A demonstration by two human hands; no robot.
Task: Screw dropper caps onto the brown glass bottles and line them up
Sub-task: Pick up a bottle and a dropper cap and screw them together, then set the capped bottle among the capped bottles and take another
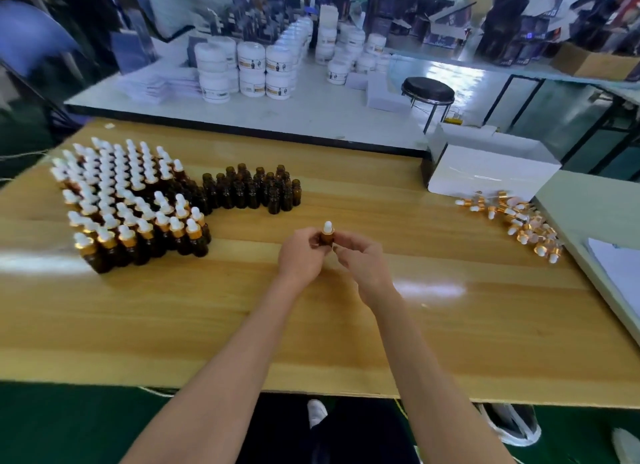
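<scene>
Reaching forward, left hand (299, 257) and right hand (362, 264) pinch one capped bottle (327, 237) upright above the table (207, 307)

bottle (327, 239) lower half hidden by fingers of left hand (299, 255) and right hand (360, 264); cap seating can't tell. loose caps (519, 221) far right of hands: blurred, uncountable. white jars (251, 56) beyond hands: labels unreadable

Both forearms reached in over the table's (346, 342) near edge; the left hand (299, 255) gripped a small bottle (327, 237), the right hand's (362, 264) curled fingertips pinched its side.
</scene>
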